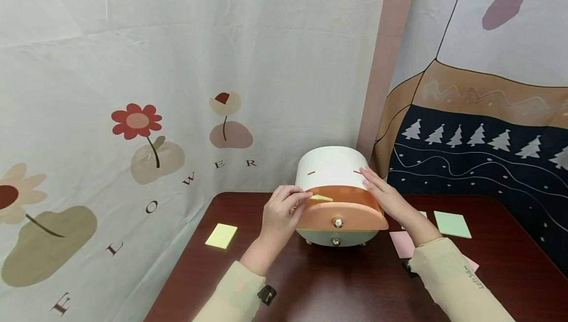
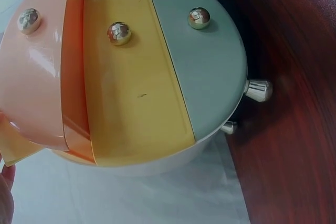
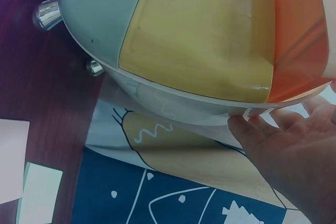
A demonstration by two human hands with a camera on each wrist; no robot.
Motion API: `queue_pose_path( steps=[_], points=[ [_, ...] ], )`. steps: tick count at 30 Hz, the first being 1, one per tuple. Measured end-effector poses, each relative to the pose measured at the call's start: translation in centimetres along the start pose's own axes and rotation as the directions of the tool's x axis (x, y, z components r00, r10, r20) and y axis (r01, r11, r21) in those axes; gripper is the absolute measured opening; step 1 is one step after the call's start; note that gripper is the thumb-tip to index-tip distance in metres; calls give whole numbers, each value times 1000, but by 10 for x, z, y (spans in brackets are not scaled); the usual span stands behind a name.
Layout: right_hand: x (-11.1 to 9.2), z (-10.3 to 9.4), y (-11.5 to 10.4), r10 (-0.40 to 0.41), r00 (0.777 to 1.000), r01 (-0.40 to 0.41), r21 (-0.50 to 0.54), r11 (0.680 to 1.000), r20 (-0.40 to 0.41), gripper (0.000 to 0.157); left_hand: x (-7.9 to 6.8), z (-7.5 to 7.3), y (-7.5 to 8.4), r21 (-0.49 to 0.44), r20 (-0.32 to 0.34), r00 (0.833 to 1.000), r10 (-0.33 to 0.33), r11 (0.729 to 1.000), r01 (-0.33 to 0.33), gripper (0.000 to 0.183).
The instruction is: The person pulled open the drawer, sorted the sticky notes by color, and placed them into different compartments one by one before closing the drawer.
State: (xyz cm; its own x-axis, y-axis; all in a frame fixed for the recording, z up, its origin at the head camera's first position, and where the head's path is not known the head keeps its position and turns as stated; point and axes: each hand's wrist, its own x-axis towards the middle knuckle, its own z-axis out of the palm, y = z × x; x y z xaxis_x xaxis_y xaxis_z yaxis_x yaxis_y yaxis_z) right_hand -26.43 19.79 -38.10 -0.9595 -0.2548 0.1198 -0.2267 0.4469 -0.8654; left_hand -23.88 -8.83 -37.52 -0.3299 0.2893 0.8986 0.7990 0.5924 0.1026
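Observation:
A rounded white mini drawer cabinet [image 1: 333,164] stands on the table, with its peach top drawer [image 1: 364,217] pulled out. The yellow middle drawer [image 2: 134,93] and the grey-green bottom drawer [image 2: 210,72] are closed, each with a shiny round knob. My left hand [image 1: 279,213] pinches a yellow sticky note pad [image 1: 321,197] at the left of the open top drawer; in the left wrist view the pad [image 2: 17,144] shows beside the drawer's edge. My right hand [image 1: 385,195] rests its fingers against the cabinet's right side, holding nothing.
Another yellow sticky note pad [image 1: 221,236] lies on the dark red table [image 1: 284,282] to the left. Green [image 1: 452,224] and pink [image 1: 401,244] pads lie on the right, partly behind my right forearm. A printed curtain [image 1: 266,65] hangs behind.

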Motion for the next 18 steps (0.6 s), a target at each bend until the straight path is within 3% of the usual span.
queue_pose_path(
  steps=[18],
  points=[
    [0,-1,-1,0,1000,0,14,1000,15,57,0,3,-7,1,72,997,-21,1000,21,15]
  ],
)
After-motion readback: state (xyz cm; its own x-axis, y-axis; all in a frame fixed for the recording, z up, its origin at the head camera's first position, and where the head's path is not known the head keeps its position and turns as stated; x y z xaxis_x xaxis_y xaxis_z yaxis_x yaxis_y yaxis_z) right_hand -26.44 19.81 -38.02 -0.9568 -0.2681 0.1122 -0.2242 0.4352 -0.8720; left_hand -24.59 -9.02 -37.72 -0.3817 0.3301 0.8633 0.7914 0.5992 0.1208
